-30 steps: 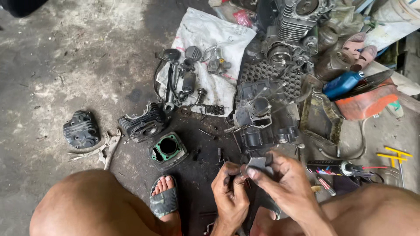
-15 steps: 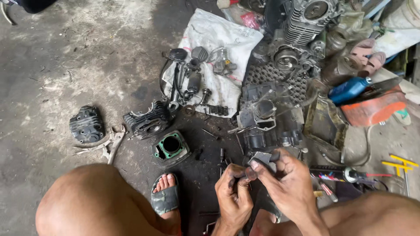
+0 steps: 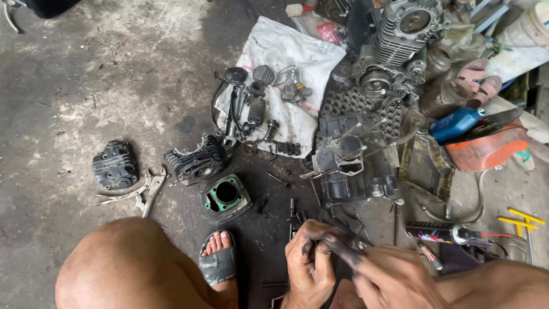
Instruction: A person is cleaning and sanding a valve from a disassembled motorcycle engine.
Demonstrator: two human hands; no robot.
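My left hand (image 3: 309, 260) and my right hand (image 3: 394, 277) meet low in the view, both black with grease. Their fingers pinch a small dark metal part (image 3: 338, 247) between them, and most of it is hidden by the fingers. Just beyond the hands, a dismantled engine case (image 3: 349, 166) and loose bolts lie on the oily floor. A cylinder with a green gasket (image 3: 226, 197) sits left of the hands, near my sandalled foot (image 3: 217, 260).
A finned cylinder head (image 3: 194, 160), a black cover (image 3: 114, 166) and locking pliers (image 3: 143, 191) lie to the left. A white sack (image 3: 286, 63) carries small parts. An engine block (image 3: 397, 34), blue bottle (image 3: 457, 123), orange tray (image 3: 486, 151), spray can (image 3: 437, 232) and yellow T-wrench (image 3: 523, 220) crowd the right.
Both hands have dropped lower in the view and drawn closer around the part. The grey piece seen between the fingers earlier is now mostly covered.
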